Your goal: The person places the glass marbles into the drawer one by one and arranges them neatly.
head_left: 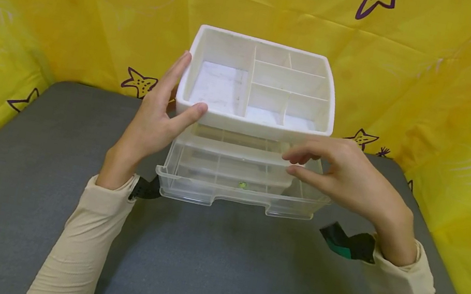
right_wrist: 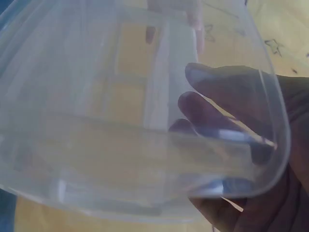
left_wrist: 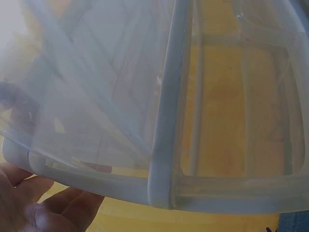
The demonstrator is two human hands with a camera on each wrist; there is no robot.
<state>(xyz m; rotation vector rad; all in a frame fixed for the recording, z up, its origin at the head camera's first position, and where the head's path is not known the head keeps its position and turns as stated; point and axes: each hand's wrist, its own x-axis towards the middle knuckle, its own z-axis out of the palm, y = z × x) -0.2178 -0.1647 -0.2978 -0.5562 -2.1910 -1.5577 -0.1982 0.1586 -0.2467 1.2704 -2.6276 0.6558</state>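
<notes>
A white desktop drawer organizer (head_left: 285, 133) with a divided open top stands near the far edge of the table. Its clear plastic drawer (head_left: 185, 188) is pulled out toward me, and a small green item (head_left: 242, 185) shows through it; its kind is too small to tell. My left hand (head_left: 153, 114) grips the organizer's upper left side, thumb over the front rim and fingers along the side. The right hand (head_left: 344, 174) hovers by the drawer's right side, fingers loosely bent and holding nothing. Through clear plastic, the right wrist view shows the right fingers (right_wrist: 212, 104).
A dark grey table (head_left: 214, 269) lies under the organizer. Yellow cloth (head_left: 415, 94) with purple drawings hangs behind and at both sides. Dark straps show at the left wrist (head_left: 146, 189) and the right wrist (head_left: 353, 244).
</notes>
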